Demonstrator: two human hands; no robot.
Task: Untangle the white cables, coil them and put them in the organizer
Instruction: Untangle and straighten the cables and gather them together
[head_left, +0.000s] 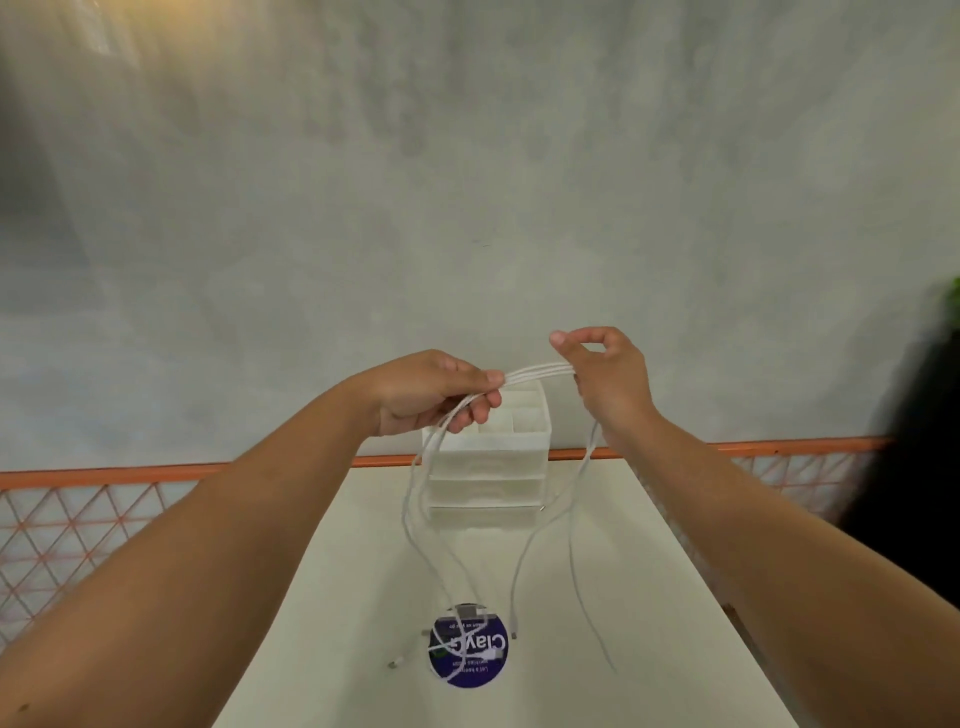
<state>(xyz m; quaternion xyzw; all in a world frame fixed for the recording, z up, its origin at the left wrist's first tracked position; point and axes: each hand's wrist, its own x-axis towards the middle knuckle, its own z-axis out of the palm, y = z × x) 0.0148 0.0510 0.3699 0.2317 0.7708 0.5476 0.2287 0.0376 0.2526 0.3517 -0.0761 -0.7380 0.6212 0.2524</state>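
Mottled grey wall (467, 182) (warm glow upper left) behind white table (649, 597) and orange lattice railing (104, 514).

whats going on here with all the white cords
A person holds a bundle of white cables stretched between the left hand and right hand, above a white table. The loose ends hang down onto a round blue sticker. The white organizer stands behind, no cables in it yet.

Soft, even room light, with a warm yellow glow on the wall (467, 182) toward eleven o'clock. The whole view is slightly blurred; edges bow outward, and the three o'clock side smears dark.
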